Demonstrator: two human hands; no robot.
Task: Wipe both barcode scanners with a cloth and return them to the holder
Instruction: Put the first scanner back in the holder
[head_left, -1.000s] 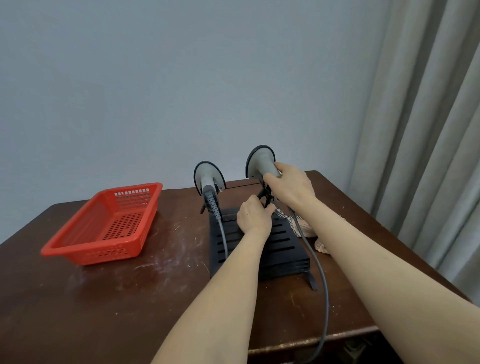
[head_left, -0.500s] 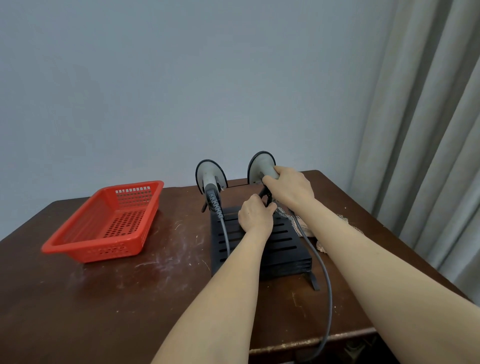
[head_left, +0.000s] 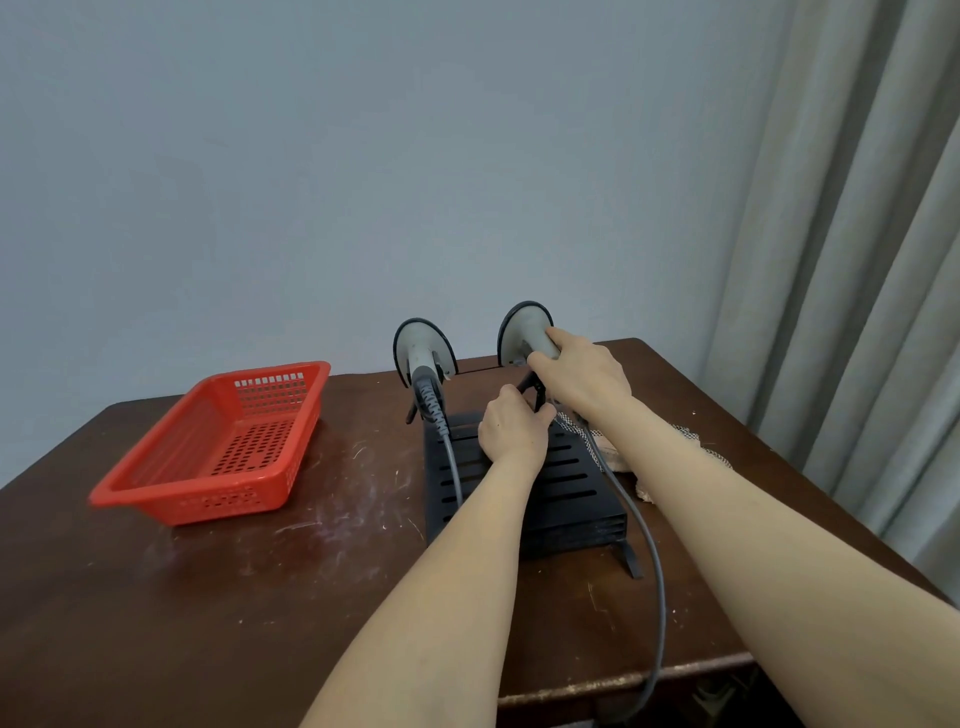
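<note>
The right hand (head_left: 582, 382) was closed around the neck of the right scanner (head_left: 524, 332), its head upright just above the far end of the black holder (head_left: 561, 499). The left hand (head_left: 511, 431) was curled on the holder's top edge, fingers apparently pinching a black prong there. Both forearms reached straight forward, the right wrist bent slightly down over the scanner.

The likeliest trouble was the grey cable (head_left: 644, 545), which trailed from the right scanner across the holder and over the surface's (head_left: 337, 597) near edge; a snag could tug the scanner off its seat. A loose left-hand brace could also let the holder tip or slide.

The left scanner (head_left: 423, 348) stood seated in the holder. The cloth (head_left: 691, 439) lay just right of the holder, partly hidden by the right arm. A red basket (head_left: 218, 447) sat well apart to the left.
</note>
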